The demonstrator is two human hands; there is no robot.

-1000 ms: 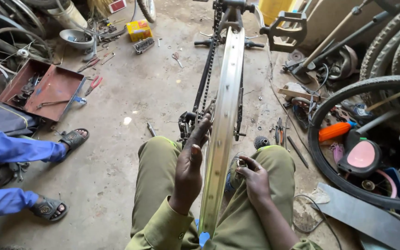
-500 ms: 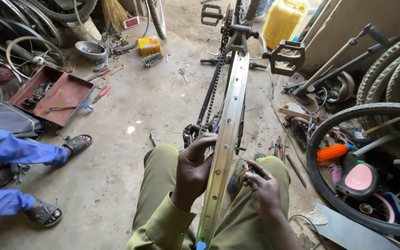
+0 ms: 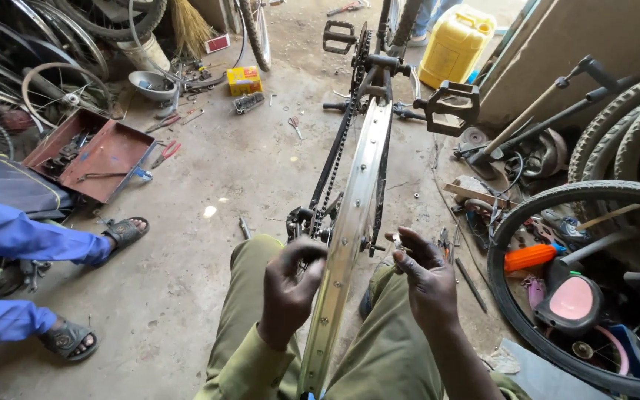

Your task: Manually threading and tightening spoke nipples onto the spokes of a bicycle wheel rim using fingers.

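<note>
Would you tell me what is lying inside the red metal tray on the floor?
The red metal tray holds dark small parts and a long thin tool. What lies beneath the parts is covered.

Soft, even daylight fills the scene, brightest on the far concrete floor (image 3: 290,159). Shadows are faint. The bare wheel rim (image 3: 350,222) glints. Sharp focus throughout; wide-angle bending shows at the edges.
</note>
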